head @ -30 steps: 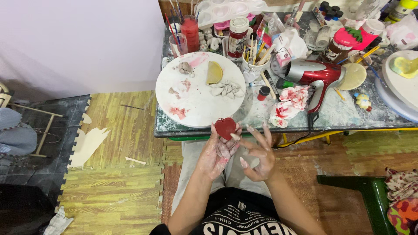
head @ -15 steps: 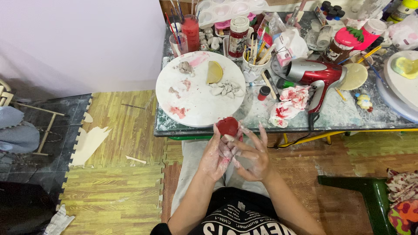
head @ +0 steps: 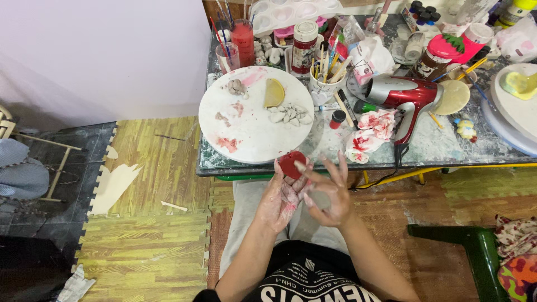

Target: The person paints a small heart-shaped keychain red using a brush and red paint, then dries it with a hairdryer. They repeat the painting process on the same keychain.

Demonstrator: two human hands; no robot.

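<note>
My left hand [head: 279,198], smeared with red paint, holds a small round red piece [head: 291,163] at its fingertips, just below the table's front edge [head: 391,163]. My right hand [head: 331,196] is close beside it on the right with its fingers spread, and its thumb and forefinger reach toward the red piece. Both hands hover over my lap. Whether the right hand touches the piece I cannot tell.
On the table stand a round white board [head: 246,120] with clay bits and a yellow wedge [head: 273,92], a cup of brushes [head: 324,85], a red hair dryer [head: 405,96], red-stained tissue [head: 369,133] and paint jars. A green stool [head: 475,249] is at right, foam mats [head: 145,223] at left.
My two hands have drawn together; the right hand moved left against the left one. The red piece stays at the table's edge in my left fingers.
</note>
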